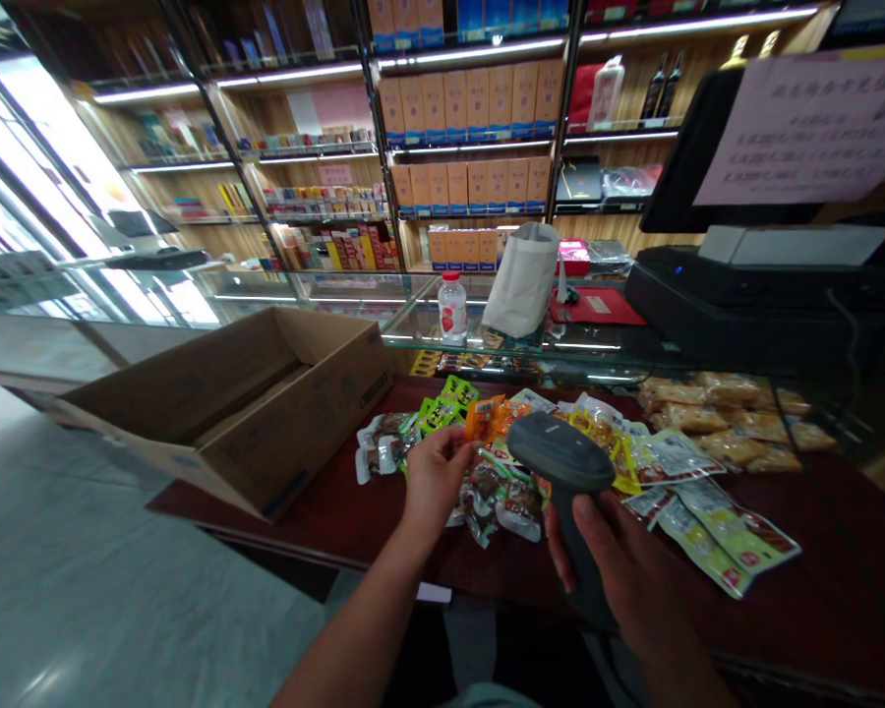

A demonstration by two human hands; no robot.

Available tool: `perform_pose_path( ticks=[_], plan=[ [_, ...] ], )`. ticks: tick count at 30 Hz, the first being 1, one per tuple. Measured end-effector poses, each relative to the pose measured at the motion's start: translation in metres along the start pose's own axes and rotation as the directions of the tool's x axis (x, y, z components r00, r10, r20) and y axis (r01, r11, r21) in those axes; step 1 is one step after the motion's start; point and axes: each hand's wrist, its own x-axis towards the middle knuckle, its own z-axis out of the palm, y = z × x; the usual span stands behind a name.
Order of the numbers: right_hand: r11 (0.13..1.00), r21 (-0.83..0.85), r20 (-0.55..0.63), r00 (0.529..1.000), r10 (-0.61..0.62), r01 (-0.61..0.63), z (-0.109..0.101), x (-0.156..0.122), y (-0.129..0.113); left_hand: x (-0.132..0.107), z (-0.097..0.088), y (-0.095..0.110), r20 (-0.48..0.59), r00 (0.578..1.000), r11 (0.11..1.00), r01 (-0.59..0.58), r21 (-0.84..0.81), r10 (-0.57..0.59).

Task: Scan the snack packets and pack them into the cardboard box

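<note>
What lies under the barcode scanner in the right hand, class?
Foil snack packets on the dark red counter show; the barcode scanner covers whatever lies directly beneath it.

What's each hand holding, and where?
The right hand grips a barcode scanner by its handle; whether the left hand holds a snack packet cannot be told.

Matt plastic scanner (pixel 564 457), glossy foil snack packets (pixel 498 497)
</note>
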Motion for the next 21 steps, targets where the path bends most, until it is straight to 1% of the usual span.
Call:
perform_pose_path(
  ticks=[2,3,4,5,6,7,8,9,10,11,12,13,14,15,16,19,21],
  plan=[
    [0.999,0.004,-0.021,0.999,0.036,-0.036,-0.001,-0.001,0.000,0.004,-0.009,0.002,-0.014,1.000,1.000,-0.005,0.010,0.005],
    [0.999,0.009,-0.042,0.998,0.049,-0.049,-0.002,-0.001,0.000,0.009,-0.019,0.006,-0.056,0.998,0.999,-0.030,0.045,0.032],
    [0.998,0.015,-0.065,0.996,0.057,-0.056,-0.005,-0.002,0.000,0.015,-0.033,0.011,-0.125,0.989,0.992,-0.063,0.105,0.076],
    [0.998,0.019,-0.086,0.994,0.062,-0.061,-0.007,-0.002,0.001,0.023,-0.051,0.019,-0.211,0.968,0.976,-0.095,0.196,0.136],
    [0.998,0.021,-0.098,0.993,0.061,-0.060,-0.011,-0.002,0.002,0.032,-0.071,0.029,-0.294,0.934,0.945,-0.109,0.309,0.203],
    [0.999,0.019,-0.102,0.993,0.053,-0.051,-0.015,-0.001,0.003,0.043,-0.093,0.039,-0.369,0.888,0.894,-0.093,0.438,0.273],
    [0.999,0.008,-0.103,0.994,0.039,-0.038,-0.020,0.000,0.005,0.054,-0.116,0.049,-0.406,0.851,0.813,-0.042,0.581,0.334],
    [1.000,-0.005,-0.101,0.995,0.025,-0.025,-0.025,0.001,0.007,0.065,-0.137,0.058,-0.427,0.827,0.716,0.043,0.697,0.366],
    [1.000,-0.022,-0.103,0.995,0.014,-0.017,-0.029,0.002,0.009,0.076,-0.157,0.065,-0.435,0.827,0.621,0.139,0.771,0.355],
    [0.999,-0.034,-0.110,0.994,0.010,-0.014,-0.033,0.003,0.011,0.085,-0.174,0.070,-0.423,0.857,0.535,0.218,0.816,0.295],
    [0.999,-0.039,-0.121,0.993,0.012,-0.017,-0.036,0.003,0.013,0.092,-0.188,0.073,-0.407,0.887,0.462,0.274,0.844,0.218],
    [0.999,-0.038,-0.131,0.991,0.020,-0.025,-0.038,0.004,0.015,0.098,-0.197,0.074,-0.384,0.913,0.410,0.301,0.861,0.138],
    [0.999,-0.025,-0.138,0.990,0.024,-0.028,-0.040,0.005,0.016,0.101,-0.204,0.074,-0.359,0.930,0.378,0.307,0.873,0.074],
    [1.000,-0.006,-0.145,0.989,0.026,-0.027,-0.041,0.005,0.016,0.102,-0.207,0.072,-0.338,0.940,0.360,0.300,0.883,0.045],
    [1.000,0.012,-0.153,0.988,0.029,-0.027,-0.041,0.005,0.016,0.100,-0.208,0.070,-0.328,0.944,0.349,0.294,0.890,0.043],
    [0.998,0.062,-0.172,0.984,0.035,-0.025,-0.043,0.006,0.015,0.089,-0.202,0.064,-0.308,0.951,0.307,0.285,0.908,0.031],
    [0.997,0.081,-0.183,0.983,0.029,-0.014,-0.044,0.006,0.012,0.083,-0.195,0.061,-0.268,0.963,0.248,0.262,0.933,-0.011]
  ],
)
